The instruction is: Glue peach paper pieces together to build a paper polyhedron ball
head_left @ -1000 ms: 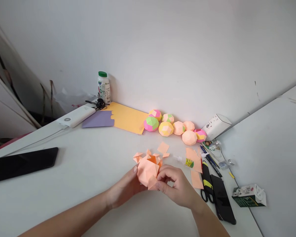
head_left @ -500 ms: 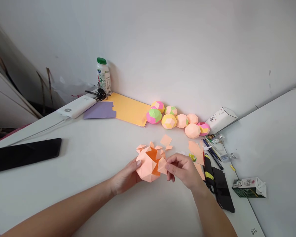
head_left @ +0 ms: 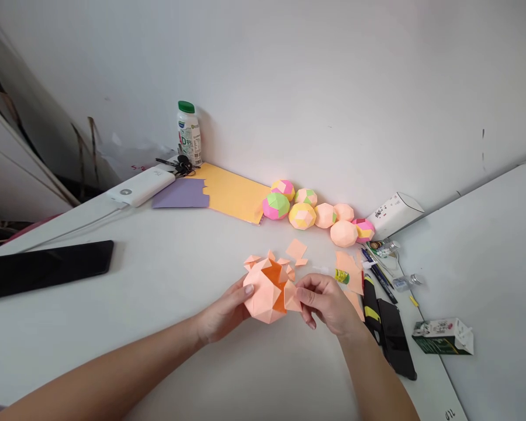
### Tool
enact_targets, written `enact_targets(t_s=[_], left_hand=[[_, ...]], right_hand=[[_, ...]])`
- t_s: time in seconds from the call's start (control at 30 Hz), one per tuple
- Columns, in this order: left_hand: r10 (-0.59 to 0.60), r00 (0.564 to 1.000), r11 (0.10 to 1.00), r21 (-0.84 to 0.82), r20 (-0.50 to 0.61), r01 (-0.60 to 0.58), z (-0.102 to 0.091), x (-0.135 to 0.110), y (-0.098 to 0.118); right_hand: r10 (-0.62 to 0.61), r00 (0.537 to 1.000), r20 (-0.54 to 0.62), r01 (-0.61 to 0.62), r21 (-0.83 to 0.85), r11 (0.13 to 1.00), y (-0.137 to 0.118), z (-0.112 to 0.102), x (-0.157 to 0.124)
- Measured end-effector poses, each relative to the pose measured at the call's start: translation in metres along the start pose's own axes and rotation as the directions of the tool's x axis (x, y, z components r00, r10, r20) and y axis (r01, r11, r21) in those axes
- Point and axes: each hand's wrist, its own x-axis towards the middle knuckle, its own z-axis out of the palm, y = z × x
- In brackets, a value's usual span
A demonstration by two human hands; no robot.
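Observation:
My left hand (head_left: pixel 230 310) grips a peach folded-paper ball (head_left: pixel 263 295) from its left side, thumb on the outer faces. The ball has a jagged opening on its upper right, showing a deeper orange inside. Between thumb and fingers, my right hand (head_left: pixel 326 301) pinches a folded peach paper piece (head_left: pixel 292 297) at the edge of that opening. Whether the piece is joined to the ball I cannot tell. Just behind the ball lie several small folded peach pieces (head_left: pixel 252 261) and a flat peach paper square (head_left: pixel 297 249).
Several finished paper balls (head_left: pixel 302 216) stand by the wall. Yellow card (head_left: pixel 236 196) and purple card (head_left: pixel 182 194) lie left of them, near a bottle (head_left: pixel 189 137) and power bank (head_left: pixel 142 186). At right are a box cutter (head_left: pixel 370 304), phone (head_left: pixel 397 339), pens (head_left: pixel 379 275) and carton (head_left: pixel 443 336).
My right hand has drawn the pinched paper piece slightly to the right and down at the opening. The left hand keeps its hold on the ball. The view has shifted a little.

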Motion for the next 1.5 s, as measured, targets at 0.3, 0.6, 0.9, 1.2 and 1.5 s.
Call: enact_targets(t_s=[0.3, 0.6, 0.9, 1.2, 1.5], left_hand=[[0.034, 0.999, 0.999, -0.019, -0.025, -0.034, -0.005, 0.001, -0.007], [0.002, 0.999, 0.997, -0.071, -0.039, -0.004, -0.005, 0.002, -0.01], [-0.008, 0.998, 0.985, -0.17, -0.055, -0.001, -0.008, 0.008, -0.009], [0.11, 0.872, 0.98, 0.2, -0.477, -0.014, -0.044, 0.018, -0.032], [0.252, 0.918, 0.855, 0.514, -0.305, -0.063, -0.033, 0.014, -0.024]], right_hand=[[-0.166, 0.984, -0.068, 0.163, -0.06, 0.985, 0.001, 0.0, -0.002], [-0.149, 0.986, -0.075, 0.144, -0.068, 0.987, 0.005, 0.003, -0.003], [-0.105, 0.994, 0.019, 0.106, -0.114, 0.988, 0.008, 0.005, 0.004], [-0.092, 0.996, 0.001, 0.09, -0.219, 0.972, 0.016, 0.005, 0.014], [-0.047, 0.998, 0.043, 0.057, -0.282, 0.958, 0.016, 0.002, 0.014]])
